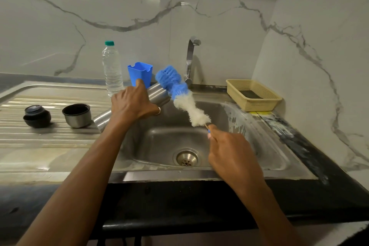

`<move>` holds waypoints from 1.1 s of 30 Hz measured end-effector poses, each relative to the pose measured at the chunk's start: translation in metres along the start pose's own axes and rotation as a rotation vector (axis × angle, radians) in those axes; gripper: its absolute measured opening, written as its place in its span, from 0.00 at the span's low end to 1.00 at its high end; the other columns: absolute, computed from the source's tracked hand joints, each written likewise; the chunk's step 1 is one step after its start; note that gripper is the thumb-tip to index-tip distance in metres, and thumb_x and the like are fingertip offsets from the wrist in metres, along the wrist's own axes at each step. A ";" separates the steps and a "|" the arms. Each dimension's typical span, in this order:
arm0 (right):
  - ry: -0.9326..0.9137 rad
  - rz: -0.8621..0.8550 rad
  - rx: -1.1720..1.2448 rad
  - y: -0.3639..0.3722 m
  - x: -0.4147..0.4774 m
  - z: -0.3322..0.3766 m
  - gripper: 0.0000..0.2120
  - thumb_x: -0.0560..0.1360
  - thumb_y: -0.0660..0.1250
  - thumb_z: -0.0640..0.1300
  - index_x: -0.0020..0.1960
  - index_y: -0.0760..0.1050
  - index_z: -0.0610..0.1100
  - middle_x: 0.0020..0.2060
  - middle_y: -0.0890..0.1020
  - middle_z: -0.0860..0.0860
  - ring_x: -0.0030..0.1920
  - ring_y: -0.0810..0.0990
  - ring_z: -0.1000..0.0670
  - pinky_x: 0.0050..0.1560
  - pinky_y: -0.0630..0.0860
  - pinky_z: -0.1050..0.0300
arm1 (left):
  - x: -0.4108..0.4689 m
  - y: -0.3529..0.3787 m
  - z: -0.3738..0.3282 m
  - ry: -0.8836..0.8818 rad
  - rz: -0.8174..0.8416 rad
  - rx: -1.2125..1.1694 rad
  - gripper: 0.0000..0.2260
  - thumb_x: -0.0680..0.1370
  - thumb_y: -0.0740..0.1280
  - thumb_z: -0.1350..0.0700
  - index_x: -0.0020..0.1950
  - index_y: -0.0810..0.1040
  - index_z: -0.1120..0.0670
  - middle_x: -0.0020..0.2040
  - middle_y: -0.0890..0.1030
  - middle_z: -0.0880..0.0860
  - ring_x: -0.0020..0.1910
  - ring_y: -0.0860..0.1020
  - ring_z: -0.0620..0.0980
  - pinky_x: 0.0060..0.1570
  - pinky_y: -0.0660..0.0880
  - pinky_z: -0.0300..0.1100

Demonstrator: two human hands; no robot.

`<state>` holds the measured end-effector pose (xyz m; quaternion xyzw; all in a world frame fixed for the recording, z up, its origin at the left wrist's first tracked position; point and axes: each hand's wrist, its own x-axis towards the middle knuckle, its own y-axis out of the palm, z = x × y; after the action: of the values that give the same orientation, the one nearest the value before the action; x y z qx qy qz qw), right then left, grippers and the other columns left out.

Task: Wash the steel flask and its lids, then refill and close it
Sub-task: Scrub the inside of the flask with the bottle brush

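Note:
My left hand grips the steel flask and holds it tilted over the left side of the sink, mouth pointing up and right. My right hand grips the handle of a bottle brush with blue and white bristles. The brush lies just outside the flask's mouth, its blue tip above the rim. On the draining board stand the steel cup lid, open side up, and the dark inner stopper.
A clear water bottle with a green cap and a blue plastic holder stand behind the flask. The tap rises behind the basin. A beige basket sits at the right rear corner. The drain lies in the basin's middle.

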<state>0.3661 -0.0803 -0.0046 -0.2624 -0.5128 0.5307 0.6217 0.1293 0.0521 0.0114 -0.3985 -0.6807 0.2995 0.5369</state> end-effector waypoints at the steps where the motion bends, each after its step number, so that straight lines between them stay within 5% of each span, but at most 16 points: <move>1: -0.002 -0.004 0.006 0.001 0.004 0.003 0.16 0.85 0.57 0.45 0.71 0.71 0.50 0.32 0.74 0.57 0.31 0.74 0.60 0.31 0.66 0.66 | -0.001 0.001 -0.002 0.017 0.014 -0.003 0.26 0.65 0.74 0.43 0.50 0.66 0.56 0.39 0.77 0.55 0.37 0.75 0.59 0.40 0.69 0.47; 4: -0.035 -0.061 -0.020 0.008 0.026 0.011 0.13 0.83 0.58 0.43 0.65 0.75 0.46 0.33 0.77 0.53 0.32 0.79 0.53 0.33 0.75 0.56 | -0.001 0.007 -0.008 0.073 0.036 -0.020 0.24 0.65 0.74 0.42 0.48 0.68 0.54 0.37 0.75 0.54 0.35 0.74 0.56 0.38 0.69 0.47; 8: -0.023 -0.087 -0.020 0.011 0.047 0.009 0.10 0.82 0.58 0.42 0.56 0.78 0.44 0.32 0.78 0.50 0.34 0.80 0.48 0.33 0.70 0.55 | 0.004 0.008 0.003 0.076 0.056 -0.061 0.23 0.64 0.75 0.40 0.47 0.70 0.52 0.42 0.74 0.53 0.37 0.74 0.55 0.39 0.71 0.47; 15: -0.009 -0.038 -0.031 -0.002 0.013 -0.010 0.14 0.85 0.56 0.46 0.68 0.74 0.48 0.32 0.75 0.56 0.30 0.73 0.59 0.31 0.66 0.63 | 0.009 0.001 0.010 0.073 0.100 -0.113 0.21 0.65 0.74 0.36 0.43 0.74 0.50 0.37 0.76 0.50 0.37 0.75 0.52 0.38 0.67 0.45; 20: -0.036 -0.103 -0.042 -0.004 0.041 0.004 0.12 0.84 0.57 0.44 0.62 0.77 0.44 0.32 0.77 0.52 0.31 0.77 0.53 0.29 0.68 0.60 | 0.011 0.001 0.001 0.124 0.233 -0.194 0.35 0.56 0.60 0.27 0.52 0.72 0.50 0.42 0.76 0.50 0.40 0.76 0.50 0.40 0.72 0.46; 24: -0.041 -0.106 -0.048 -0.002 0.047 0.004 0.11 0.83 0.58 0.42 0.59 0.78 0.44 0.32 0.77 0.51 0.32 0.78 0.51 0.28 0.64 0.60 | 0.009 -0.003 0.001 0.124 0.290 -0.101 0.40 0.57 0.68 0.24 0.56 0.66 0.52 0.46 0.76 0.52 0.43 0.76 0.52 0.45 0.76 0.51; 28: -0.044 -0.085 -0.074 -0.005 0.029 -0.008 0.13 0.85 0.57 0.45 0.65 0.75 0.46 0.31 0.74 0.55 0.31 0.74 0.58 0.28 0.63 0.64 | 0.007 -0.005 -0.001 0.121 0.204 -0.027 0.36 0.62 0.77 0.32 0.56 0.66 0.53 0.47 0.77 0.53 0.44 0.77 0.55 0.44 0.75 0.50; 33: -0.024 -0.064 -0.048 -0.013 0.016 -0.012 0.15 0.85 0.57 0.46 0.69 0.74 0.48 0.33 0.76 0.55 0.33 0.77 0.56 0.33 0.73 0.61 | 0.005 -0.008 -0.006 0.191 0.131 0.042 0.29 0.66 0.75 0.40 0.60 0.70 0.52 0.45 0.74 0.50 0.42 0.75 0.54 0.41 0.69 0.46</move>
<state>0.3808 -0.0668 0.0081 -0.2543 -0.5411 0.5010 0.6257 0.1325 0.0525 0.0220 -0.4575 -0.5927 0.3088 0.5866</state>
